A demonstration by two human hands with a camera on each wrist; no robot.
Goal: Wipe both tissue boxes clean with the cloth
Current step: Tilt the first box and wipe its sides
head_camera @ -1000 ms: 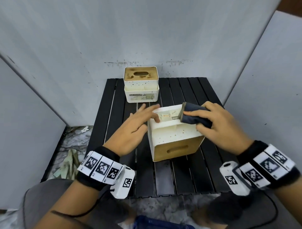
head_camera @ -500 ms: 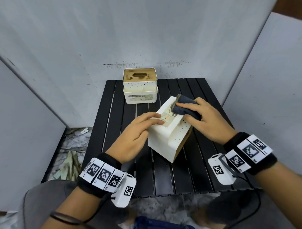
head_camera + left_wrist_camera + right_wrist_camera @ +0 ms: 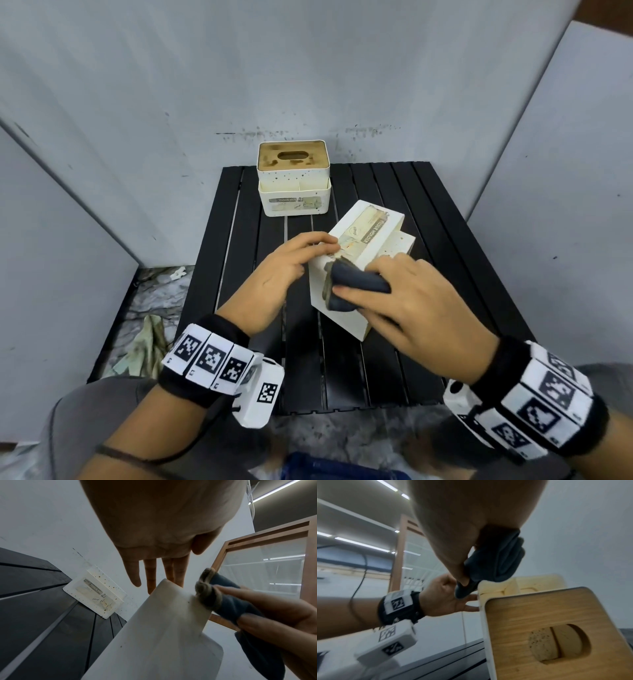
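Observation:
A white tissue box [image 3: 368, 233] lies tipped on its side in the middle of the black slatted table [image 3: 445, 240], its wooden lid [image 3: 539, 615] facing right. My right hand [image 3: 407, 301] grips a rolled dark blue cloth [image 3: 356, 286] and presses it on the box's near top corner [image 3: 171, 601]. My left hand [image 3: 291, 267] steadies the box's left edge with straight fingers [image 3: 150, 574]. The second tissue box [image 3: 294, 181] stands upright at the table's back edge, speckled with dirt; in the left wrist view this second box [image 3: 96, 593] lies beyond my fingers.
Grey panels wall in the table at the back and on both sides. A crumpled greenish rag [image 3: 144, 346] lies on the marbled floor to the left of the table. A wooden-framed glass cabinet [image 3: 267, 566] shows in the wrist views.
The near box has been turned so its wooden lid faces right. My right hand slid the cloth from the box's far end toward its near corner. My left hand stayed on the left edge.

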